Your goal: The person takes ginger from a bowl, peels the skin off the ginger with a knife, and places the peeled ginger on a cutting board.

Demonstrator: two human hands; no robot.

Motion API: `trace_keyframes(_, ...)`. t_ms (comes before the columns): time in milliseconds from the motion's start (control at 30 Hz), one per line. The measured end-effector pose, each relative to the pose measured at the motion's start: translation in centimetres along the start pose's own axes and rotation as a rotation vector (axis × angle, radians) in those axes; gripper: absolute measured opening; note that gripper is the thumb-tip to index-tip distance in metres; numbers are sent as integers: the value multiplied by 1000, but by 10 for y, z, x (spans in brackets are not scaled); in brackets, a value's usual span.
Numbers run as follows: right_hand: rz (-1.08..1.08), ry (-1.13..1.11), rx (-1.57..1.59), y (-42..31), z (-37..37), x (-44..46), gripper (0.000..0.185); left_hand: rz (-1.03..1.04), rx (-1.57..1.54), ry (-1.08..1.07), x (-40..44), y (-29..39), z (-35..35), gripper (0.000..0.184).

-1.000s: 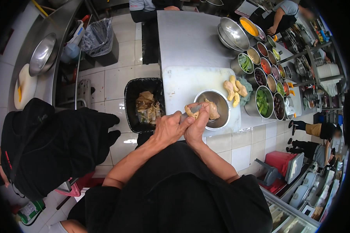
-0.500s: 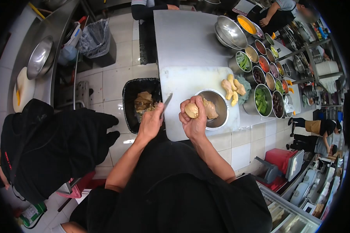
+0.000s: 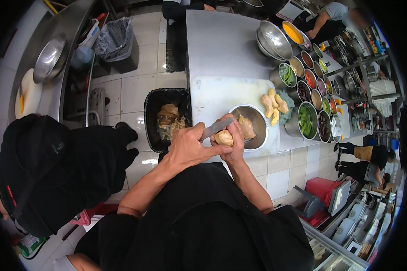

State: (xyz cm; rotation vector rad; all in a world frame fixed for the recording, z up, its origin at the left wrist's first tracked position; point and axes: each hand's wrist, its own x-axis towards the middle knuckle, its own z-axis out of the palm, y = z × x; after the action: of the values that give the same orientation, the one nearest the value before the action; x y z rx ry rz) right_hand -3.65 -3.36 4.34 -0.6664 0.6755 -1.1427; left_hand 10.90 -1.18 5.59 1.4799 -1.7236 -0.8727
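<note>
My left hand (image 3: 186, 147) is closed on a knife (image 3: 216, 128), whose blade points up and right across my other hand. In my right hand (image 3: 236, 149) is a pale tan root piece (image 3: 224, 138), with the fingers wrapped round it and the blade beside its upper side. Just right of my hands, a metal bowl (image 3: 261, 133) with a larger root piece (image 3: 246, 127) in it rests on the white cutting board (image 3: 212, 97). Several peeled yellowish pieces (image 3: 275, 104) lie at the board's right edge, next to a greenish cloth (image 3: 286, 108).
A black-lined bin (image 3: 151, 108) with scraps stands left of the board. Metal containers (image 3: 306, 119) of vegetables and sauces crowd the counter's right side. A person in black (image 3: 63, 162) is close at the left; another person (image 3: 330, 20) works at the upper right.
The knife in my left hand has moved from beside the bin's right edge, away from the root, back to the root in my right hand. The person at the left has shifted slightly.
</note>
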Motion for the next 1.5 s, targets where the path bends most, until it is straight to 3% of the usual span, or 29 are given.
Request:
trace_keyframes(467,-49,-88,-87,5,-5,-2,34,59,-55,-102,-2,-5,-2,66)
trace_keyframes(967,-222,97,-67,18,5,-5,21,56,8,58,-8,-11,20,65)
trace_keyframes(1167,-247,190,-233,20,4,-6,19,-48,-50,-7,-7,-8,23,69)
trace_keyframes(1367,-25,121,-182,13,5,-8,19,-94,-267,-49,-5,-16,25,63)
trace_keyframes(1500,68,37,-24,18,-8,-6,20,-137,-216,-132,-6,-14,19,65)
